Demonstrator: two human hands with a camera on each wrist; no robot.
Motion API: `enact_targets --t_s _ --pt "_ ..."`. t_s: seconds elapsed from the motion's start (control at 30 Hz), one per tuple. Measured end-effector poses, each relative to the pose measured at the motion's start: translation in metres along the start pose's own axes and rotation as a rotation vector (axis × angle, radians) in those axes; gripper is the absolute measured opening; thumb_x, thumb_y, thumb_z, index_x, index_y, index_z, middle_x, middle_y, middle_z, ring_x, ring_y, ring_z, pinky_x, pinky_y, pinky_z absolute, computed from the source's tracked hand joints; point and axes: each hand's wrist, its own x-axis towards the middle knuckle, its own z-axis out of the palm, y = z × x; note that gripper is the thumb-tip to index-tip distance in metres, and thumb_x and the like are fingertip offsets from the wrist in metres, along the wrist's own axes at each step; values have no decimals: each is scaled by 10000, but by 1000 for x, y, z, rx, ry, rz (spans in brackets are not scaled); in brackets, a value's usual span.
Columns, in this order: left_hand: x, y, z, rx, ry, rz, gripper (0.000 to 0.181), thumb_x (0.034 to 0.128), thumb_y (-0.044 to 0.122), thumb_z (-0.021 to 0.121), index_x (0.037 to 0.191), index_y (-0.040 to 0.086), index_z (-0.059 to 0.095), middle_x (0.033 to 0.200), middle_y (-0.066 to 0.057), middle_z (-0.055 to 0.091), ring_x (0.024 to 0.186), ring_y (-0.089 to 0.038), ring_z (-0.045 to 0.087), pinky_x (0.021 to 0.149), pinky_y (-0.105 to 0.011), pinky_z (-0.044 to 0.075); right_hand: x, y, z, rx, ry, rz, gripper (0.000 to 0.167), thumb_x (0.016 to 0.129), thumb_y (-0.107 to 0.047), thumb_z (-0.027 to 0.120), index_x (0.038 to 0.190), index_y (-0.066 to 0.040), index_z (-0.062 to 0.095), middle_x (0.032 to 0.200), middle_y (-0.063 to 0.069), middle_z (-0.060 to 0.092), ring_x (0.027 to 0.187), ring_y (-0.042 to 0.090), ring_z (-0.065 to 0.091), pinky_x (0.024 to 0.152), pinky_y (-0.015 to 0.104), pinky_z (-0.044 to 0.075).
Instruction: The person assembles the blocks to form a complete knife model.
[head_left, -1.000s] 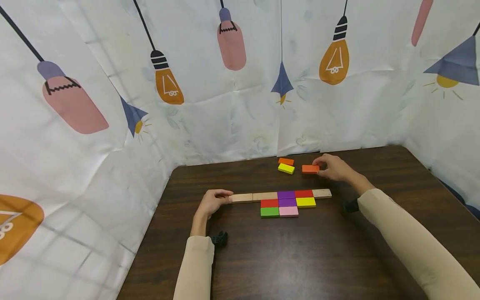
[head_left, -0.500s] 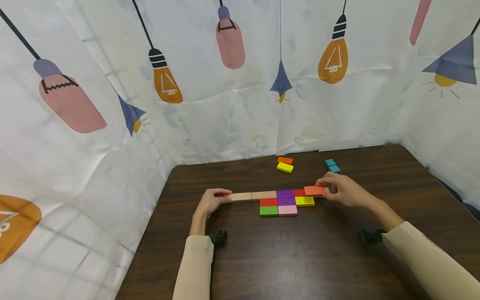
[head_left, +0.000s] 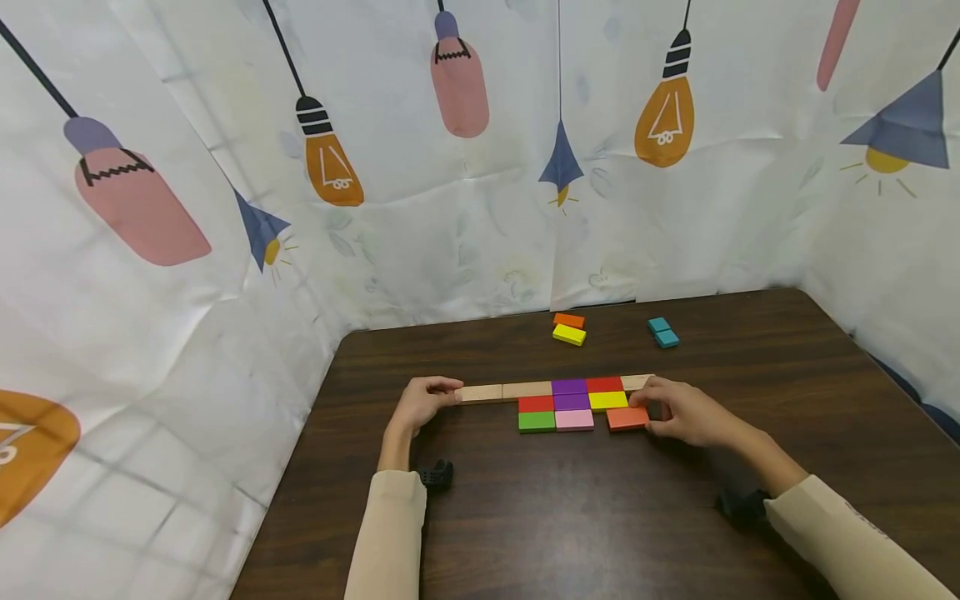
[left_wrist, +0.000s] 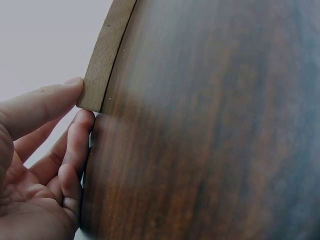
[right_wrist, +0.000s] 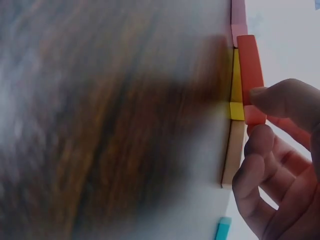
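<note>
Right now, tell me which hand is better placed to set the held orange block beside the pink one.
Right, I'd judge: the right hand pinches the orange block close to the pink block, while the left hand holds the outer end of the leftmost wooden block.

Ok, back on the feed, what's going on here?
A person's right hand pinches an orange block just right of the pink block, a gap showing between them. Their left hand holds the outer end of the leftmost wooden block. Farther back on the table lie two teal blocks, a yellow block and another orange one.
</note>
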Motion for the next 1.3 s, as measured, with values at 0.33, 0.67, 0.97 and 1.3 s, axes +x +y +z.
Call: enact_targets --t_s 0.33,0.67,0.97,1.3 --pt "0 0 1 7 0 -10 221 919 160 777 1139 154 795 1076 -64 724 937 -198 645 896 -398 537 0 -6 6 -40 0 45 314 883 -101 787 1183 -138 703 1028 -21 586 651 7 467 591 215 439" --pt "-2 2 1 -1 -4 -5 226 923 170 773 1147 139 790 1095 -96 712 944 -208 642 918 -445 531 3 -7 5 -49 16 83 247 864 -159 822 1081 -174 706 956 -48 607 685 34 492 614 217 454" --pt "-2 2 1 -3 -5 -16 227 919 171 777 1144 144 790 1101 -82 713 952 -204 639 917 -435 529 7 -9 2 -29 -21 103 192 881 -180 809 1024 -169 680 822 -78 572 718 60 493 640 229 419" --pt "-3 4 0 5 0 -27 208 909 165 788 1117 179 801 1058 -46 708 943 -213 637 887 -405 524 12 -14 4 -47 -8 98 185 878 -161 800 1006 -149 667 771 -109 568 674 38 485 629 223 409"
